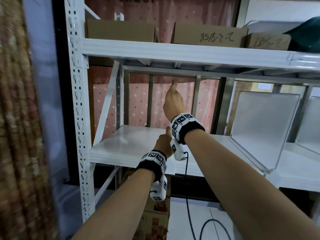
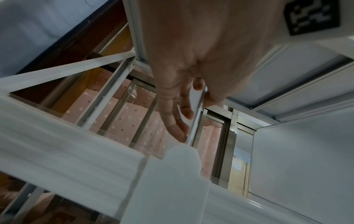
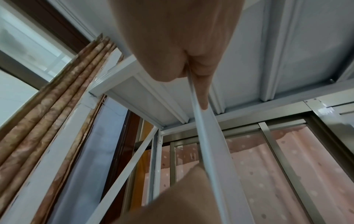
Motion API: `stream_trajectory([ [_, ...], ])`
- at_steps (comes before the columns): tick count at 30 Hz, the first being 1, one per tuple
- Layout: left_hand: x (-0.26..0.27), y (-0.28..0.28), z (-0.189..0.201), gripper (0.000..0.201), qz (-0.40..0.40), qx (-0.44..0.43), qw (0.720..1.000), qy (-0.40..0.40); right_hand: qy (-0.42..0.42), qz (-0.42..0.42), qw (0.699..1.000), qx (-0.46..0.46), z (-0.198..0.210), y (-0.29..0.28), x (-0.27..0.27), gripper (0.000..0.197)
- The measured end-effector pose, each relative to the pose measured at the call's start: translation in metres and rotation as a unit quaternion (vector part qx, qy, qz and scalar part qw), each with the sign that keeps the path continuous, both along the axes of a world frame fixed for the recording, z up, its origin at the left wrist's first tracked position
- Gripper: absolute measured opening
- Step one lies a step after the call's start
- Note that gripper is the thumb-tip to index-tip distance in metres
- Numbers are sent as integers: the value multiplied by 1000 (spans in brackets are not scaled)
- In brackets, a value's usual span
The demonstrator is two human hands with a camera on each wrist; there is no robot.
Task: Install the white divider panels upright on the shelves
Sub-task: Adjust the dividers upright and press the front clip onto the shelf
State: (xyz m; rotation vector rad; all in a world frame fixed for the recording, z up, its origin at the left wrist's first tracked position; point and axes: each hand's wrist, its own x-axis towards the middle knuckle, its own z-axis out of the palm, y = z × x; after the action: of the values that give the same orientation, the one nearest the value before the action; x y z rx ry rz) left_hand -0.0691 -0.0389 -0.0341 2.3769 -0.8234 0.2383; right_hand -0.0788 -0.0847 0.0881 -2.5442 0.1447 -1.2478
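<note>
A thin white divider panel (image 3: 207,136) stands edge-on to me between the two shelves, so the head view barely shows it. My right hand (image 1: 173,99) is up under the upper shelf (image 1: 173,51) and pinches the panel's front edge near its top, thumb on one face and a finger on the other. Lower down, my left hand (image 1: 163,142) holds the same panel (image 2: 197,113), fingers along its left face and thumb on the right. The panel's foot tab (image 2: 180,166) sits at the lower shelf's front lip (image 2: 76,151).
Two more white panels (image 1: 265,129) (image 1: 310,122) stand on the lower shelf (image 1: 131,144) to the right. Cardboard boxes (image 1: 121,30) sit on the upper shelf. The perforated post (image 1: 78,101) and a diagonal brace (image 1: 107,104) bound the left; a curtain (image 1: 20,118) hangs beyond.
</note>
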Motion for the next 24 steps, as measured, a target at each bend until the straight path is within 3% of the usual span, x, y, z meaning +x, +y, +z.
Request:
stream_trajectory([
  [3,1,-3,-1,39,-4,-27,999,21,11,4,1000,25,3,-4,-1,66],
  [9,4,-3,-4,37,6,-52,999,11,53,-10,998,-30,10,-4,-2,63],
  [13,3,1,-4,50,8,-47,999,-4,8,28,998,53,1,-14,-1,61],
  [20,-3,-2,-2,50,9,-40,999,4,61,42,993,92,-3,-16,-7,79],
  [24,-8,15,0,22,-8,-51,998,20,85,97,979,158,-13,-17,-10,73],
])
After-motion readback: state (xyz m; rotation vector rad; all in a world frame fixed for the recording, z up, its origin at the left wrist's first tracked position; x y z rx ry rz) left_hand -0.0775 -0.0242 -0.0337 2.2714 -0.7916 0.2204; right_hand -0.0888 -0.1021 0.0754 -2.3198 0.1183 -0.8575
